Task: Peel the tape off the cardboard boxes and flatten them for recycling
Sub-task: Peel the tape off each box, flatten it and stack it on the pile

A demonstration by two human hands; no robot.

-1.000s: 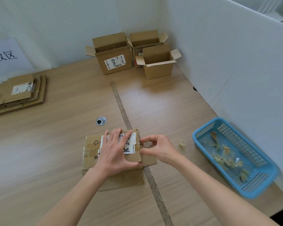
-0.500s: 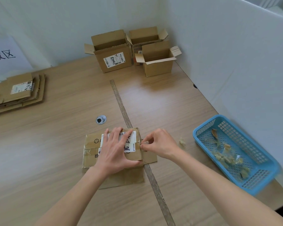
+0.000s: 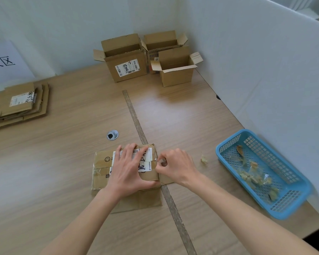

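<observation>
We press our left hand [image 3: 130,170] flat on top of the flattened cardboard box [image 3: 103,162] that lies near the front middle of the wooden table [image 3: 63,162], straddling the strip that runs down the tabletop. The fingers are spread and straight over the white shipping label [image 3: 145,155], holding the box down. Just beside it, our right hand [image 3: 177,167] sits at the box's right edge with its fingers curled in, the thumb and fingertips pinching a small clear bit of tape [image 3: 161,160] at that edge. The 2 hands are close together but not touching.

A loose scrap of tape [image 3: 203,160] lies on the table between the right hand and the blue plastic basket [image 3: 228,150], which sits at the right edge of the table against the white partition [image 3: 265,80] and holds several crumpled tape pieces [image 3: 254,176].

At the far end of the table, in the corner, 3 open cardboard boxes [image 3: 125,65] stand upright with their flaps up; the left one shows a label on its front. On the far left a stack of flattened boxes [image 3: 20,103] lies flat, the top one with a label. A white sign [image 3: 4,63] with dark characters leans on the wall behind that stack. A round metal grommet [image 3: 112,134] is set in the table just beyond the box under our hands.
</observation>
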